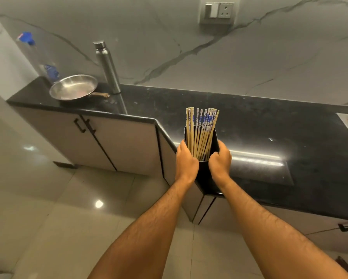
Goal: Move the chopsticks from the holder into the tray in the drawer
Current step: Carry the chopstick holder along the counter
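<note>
Chopsticks [201, 129] stand bunched in a black holder [207, 174] at the counter's [269, 121] front corner, both hands gripping it: left hand [186, 160], right hand [220, 161]. Far left stand a pan [73, 87], steel bottle [107, 66] and plastic bottle [40, 57], its label unreadable.

Chopsticks [201, 129] stand in the holder [206, 176], gripped between left hand [186, 160] and right hand [220, 161]. Far left on the counter [290, 125]: pan [73, 87], flask [107, 66] behind-right, apparently a bottle [38, 57] behind-left.
</note>
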### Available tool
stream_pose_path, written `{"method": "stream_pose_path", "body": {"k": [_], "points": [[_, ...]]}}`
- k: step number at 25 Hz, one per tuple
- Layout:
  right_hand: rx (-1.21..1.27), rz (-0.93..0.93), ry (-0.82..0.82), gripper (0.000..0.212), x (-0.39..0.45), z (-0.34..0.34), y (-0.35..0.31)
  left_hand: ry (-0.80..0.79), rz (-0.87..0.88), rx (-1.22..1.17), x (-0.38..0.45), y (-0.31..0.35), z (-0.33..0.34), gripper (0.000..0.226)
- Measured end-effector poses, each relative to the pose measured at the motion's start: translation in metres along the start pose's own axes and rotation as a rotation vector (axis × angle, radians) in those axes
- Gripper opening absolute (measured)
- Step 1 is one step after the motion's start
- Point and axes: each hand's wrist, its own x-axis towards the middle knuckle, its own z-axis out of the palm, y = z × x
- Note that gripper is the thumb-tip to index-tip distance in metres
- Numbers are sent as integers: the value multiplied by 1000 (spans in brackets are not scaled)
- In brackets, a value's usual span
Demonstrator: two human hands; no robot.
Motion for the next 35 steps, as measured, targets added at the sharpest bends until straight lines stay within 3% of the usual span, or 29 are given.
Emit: {"method": "stream_pose_path", "body": {"k": [6, 10, 20, 29, 35], "points": [[41, -133, -200, 48, -59, 68, -23, 215, -61, 22, -26, -47, -83, 51], [59, -145, -379, 50, -131, 117, -23, 323, -158, 25, -72, -96, -149, 53], [26, -186, -913, 51, -402, 203, 19, 731, -398, 30, -302, -239, -297, 43], [-49, -257, -1398, 69, -677, 171, 66, 1121, -693, 13, -588, -309, -349, 53], [-79, -340, -1743, 64, -842, 102, 86, 1412, -856, -22, -771, -315, -342, 57]]}}
